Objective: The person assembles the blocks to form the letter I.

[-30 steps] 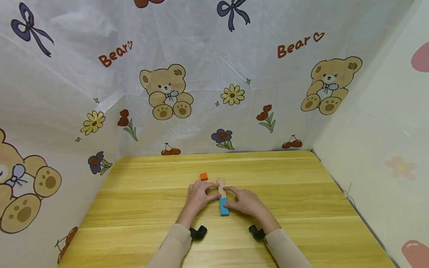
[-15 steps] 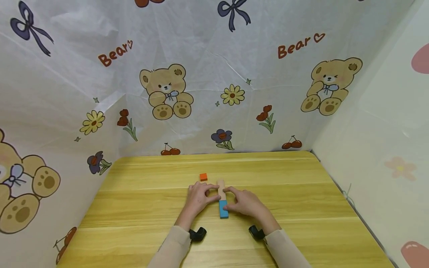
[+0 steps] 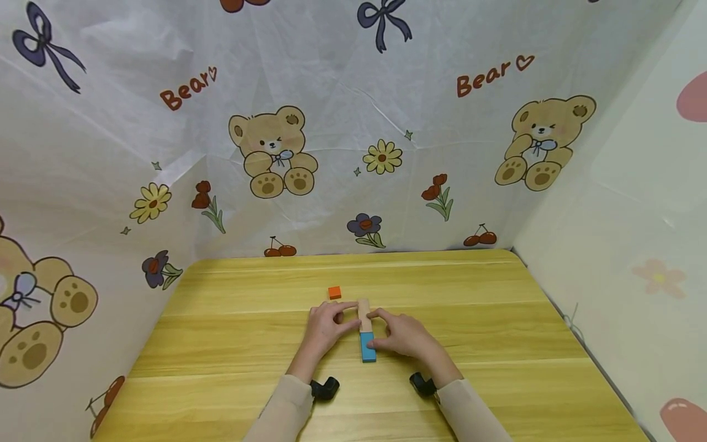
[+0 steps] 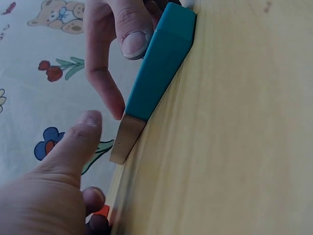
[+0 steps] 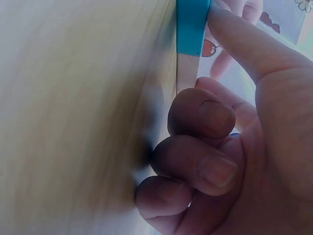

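Note:
A blue rectangular block (image 3: 367, 347) and a plain wooden block (image 3: 364, 315) lie end to end on the tabletop, the blue one nearer the person. The left hand (image 3: 324, 327) has its thumb and index fingertip at the wooden block's left side. From the right, the right hand (image 3: 404, 334) touches the wooden block with its index finger and the blue block with its thumb. Its other fingers (image 5: 190, 166) are curled by the table in the right wrist view. A small orange block (image 3: 334, 293) lies beyond the left hand.
The light wood-grain table (image 3: 469, 294) meets a printed cloth (image 3: 331, 209) at the back. A pale wall or sheet (image 3: 635, 215) borders the right side. Black wrist devices (image 3: 325, 388) sit by both cuffs.
The blue and wooden blocks have slid slightly toward the person, still end to end. Both hands stay at the sides of the blocks, almost unmoved. The orange block stays put.

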Demonstrator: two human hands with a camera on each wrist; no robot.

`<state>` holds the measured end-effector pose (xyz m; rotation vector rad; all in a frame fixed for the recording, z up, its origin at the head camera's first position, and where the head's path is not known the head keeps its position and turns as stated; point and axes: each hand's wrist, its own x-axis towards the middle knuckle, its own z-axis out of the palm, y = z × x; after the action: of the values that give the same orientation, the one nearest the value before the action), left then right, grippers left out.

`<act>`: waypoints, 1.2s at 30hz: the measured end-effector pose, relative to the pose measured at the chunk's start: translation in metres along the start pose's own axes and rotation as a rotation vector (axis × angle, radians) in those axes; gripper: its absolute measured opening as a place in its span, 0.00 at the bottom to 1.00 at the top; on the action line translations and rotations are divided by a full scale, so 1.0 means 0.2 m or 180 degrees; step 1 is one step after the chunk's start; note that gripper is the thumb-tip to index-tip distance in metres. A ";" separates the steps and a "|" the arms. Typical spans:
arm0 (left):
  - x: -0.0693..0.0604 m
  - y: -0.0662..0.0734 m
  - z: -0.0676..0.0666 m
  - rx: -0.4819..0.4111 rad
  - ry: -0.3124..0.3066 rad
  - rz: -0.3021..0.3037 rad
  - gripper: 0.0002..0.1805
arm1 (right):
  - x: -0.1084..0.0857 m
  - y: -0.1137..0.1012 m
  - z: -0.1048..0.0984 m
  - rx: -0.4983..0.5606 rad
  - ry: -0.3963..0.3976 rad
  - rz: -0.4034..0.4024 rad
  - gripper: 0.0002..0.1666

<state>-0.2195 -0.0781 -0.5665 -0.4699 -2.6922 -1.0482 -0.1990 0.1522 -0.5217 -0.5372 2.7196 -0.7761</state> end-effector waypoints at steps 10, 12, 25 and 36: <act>0.01 -0.03 0.00 -0.1112 0.0404 -0.0303 0.26 | 0.00 0.01 0.00 -0.0008 0.0009 -0.0009 0.38; 0.01 -0.03 0.01 -0.1232 0.0514 -0.0321 0.26 | 0.00 0.01 0.01 -0.0019 0.0007 0.0001 0.39; 0.02 -0.04 -0.01 -0.1205 0.0818 -0.0456 0.25 | 0.00 0.01 0.01 0.0004 0.0007 0.0015 0.38; 0.06 -0.08 -0.02 -0.0615 0.0916 -0.0595 0.26 | 0.00 0.01 0.01 -0.0051 0.0004 0.0003 0.38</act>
<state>-0.2368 -0.0894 -0.5697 -0.0874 -2.4266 -1.3221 -0.1988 0.1531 -0.5249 -0.5392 2.7292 -0.7553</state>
